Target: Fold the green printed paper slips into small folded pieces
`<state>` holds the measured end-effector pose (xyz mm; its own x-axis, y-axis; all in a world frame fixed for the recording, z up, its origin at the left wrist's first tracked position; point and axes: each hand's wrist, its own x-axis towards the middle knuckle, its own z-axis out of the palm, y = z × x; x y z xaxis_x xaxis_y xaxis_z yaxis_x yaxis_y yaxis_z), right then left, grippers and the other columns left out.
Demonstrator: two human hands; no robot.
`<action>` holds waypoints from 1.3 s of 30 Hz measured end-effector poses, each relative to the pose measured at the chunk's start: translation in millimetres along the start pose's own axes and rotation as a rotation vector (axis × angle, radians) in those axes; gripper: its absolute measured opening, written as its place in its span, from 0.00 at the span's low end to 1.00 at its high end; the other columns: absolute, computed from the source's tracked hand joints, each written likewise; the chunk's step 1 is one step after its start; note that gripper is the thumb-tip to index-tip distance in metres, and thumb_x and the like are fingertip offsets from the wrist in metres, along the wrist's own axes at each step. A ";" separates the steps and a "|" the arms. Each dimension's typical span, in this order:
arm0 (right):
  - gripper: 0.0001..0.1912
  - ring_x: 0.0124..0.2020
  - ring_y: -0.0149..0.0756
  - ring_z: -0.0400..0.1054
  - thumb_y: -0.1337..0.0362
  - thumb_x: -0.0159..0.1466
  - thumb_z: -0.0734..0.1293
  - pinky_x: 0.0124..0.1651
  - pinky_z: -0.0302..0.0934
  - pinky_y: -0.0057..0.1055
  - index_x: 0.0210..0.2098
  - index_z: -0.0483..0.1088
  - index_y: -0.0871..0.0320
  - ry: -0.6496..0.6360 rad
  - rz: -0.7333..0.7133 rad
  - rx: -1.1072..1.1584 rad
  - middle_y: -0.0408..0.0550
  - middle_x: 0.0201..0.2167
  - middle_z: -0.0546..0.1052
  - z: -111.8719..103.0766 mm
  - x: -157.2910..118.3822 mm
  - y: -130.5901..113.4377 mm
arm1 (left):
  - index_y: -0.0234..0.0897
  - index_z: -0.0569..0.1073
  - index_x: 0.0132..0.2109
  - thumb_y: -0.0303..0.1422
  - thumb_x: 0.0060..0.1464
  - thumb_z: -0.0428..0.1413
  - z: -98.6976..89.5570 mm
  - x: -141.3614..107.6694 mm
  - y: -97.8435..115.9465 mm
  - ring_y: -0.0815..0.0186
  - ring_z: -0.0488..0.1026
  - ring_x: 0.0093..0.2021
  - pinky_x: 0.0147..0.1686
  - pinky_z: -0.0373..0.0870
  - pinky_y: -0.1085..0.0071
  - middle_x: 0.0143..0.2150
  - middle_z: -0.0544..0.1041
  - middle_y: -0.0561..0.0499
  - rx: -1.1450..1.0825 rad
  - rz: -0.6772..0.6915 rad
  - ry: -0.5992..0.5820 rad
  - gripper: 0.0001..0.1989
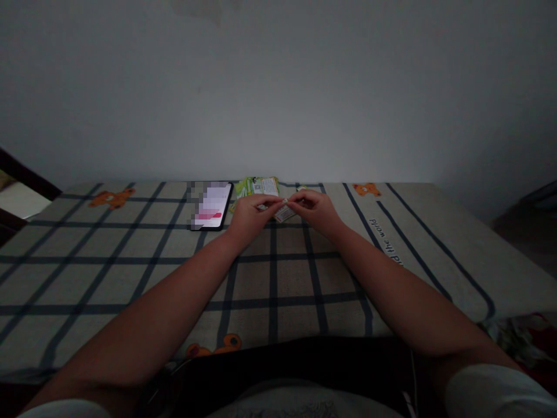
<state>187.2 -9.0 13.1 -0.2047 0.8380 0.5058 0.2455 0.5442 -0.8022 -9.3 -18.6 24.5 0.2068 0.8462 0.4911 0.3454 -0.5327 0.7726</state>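
My left hand (253, 215) and my right hand (316, 209) meet over the far part of the table, thumbs and fingertips pinched together. Between them hangs a small printed packet (285, 213), pale with fine print; both hands grip its upper edge. Its contents cannot be made out. Just behind my left hand lie green printed packets (261, 186), overlapping and partly covered by the hand. A small greenish piece (301, 188) shows behind my right hand, too hidden to name.
A phone (213, 206) with a lit, partly blurred screen lies left of my left hand. The table wears a checked cloth (174, 278) with bear prints. A plain wall (278, 87) rises at its far edge. Part of a dark wooden chair (26, 174) stands at the left.
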 end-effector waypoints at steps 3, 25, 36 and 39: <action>0.13 0.35 0.35 0.72 0.53 0.58 0.73 0.40 0.67 0.34 0.33 0.77 0.56 0.011 0.013 0.017 0.48 0.33 0.79 1.2 -0.2 3.4 | 0.40 0.82 0.39 0.40 0.55 0.62 -0.7 0.9 0.9 0.63 0.79 0.39 0.38 0.74 0.69 0.39 0.84 0.48 0.026 0.024 -0.004 0.10; 0.08 0.36 0.34 0.71 0.59 0.59 0.71 0.42 0.65 0.33 0.31 0.75 0.58 -0.031 -0.002 0.021 0.48 0.33 0.77 0.9 0.2 -6.1 | 0.38 0.78 0.35 0.34 0.56 0.59 -1.4 -1.1 5.2 0.64 0.77 0.39 0.40 0.72 0.68 0.36 0.82 0.49 0.134 0.208 0.015 0.06; 0.06 0.37 0.35 0.71 0.60 0.60 0.70 0.41 0.67 0.34 0.30 0.74 0.56 -0.029 -0.091 0.007 0.47 0.33 0.77 3.2 -1.3 -8.4 | 0.39 0.76 0.37 0.35 0.60 0.56 -2.8 0.1 1.2 0.62 0.76 0.44 0.49 0.68 0.62 0.40 0.81 0.48 0.324 0.422 0.006 0.06; 0.07 0.36 0.35 0.71 0.59 0.60 0.70 0.40 0.67 0.34 0.30 0.73 0.56 -0.028 -0.096 0.043 0.48 0.33 0.77 3.7 -0.8 -6.8 | 0.39 0.76 0.37 0.34 0.60 0.56 -2.3 -0.4 1.3 0.62 0.76 0.43 0.48 0.69 0.62 0.40 0.81 0.47 0.296 0.415 0.003 0.06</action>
<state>182.2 -13.5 17.0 -0.2522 0.7803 0.5723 0.1823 0.6191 -0.7638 -11.1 -19.7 26.2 0.3792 0.5634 0.7340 0.4790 -0.7982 0.3652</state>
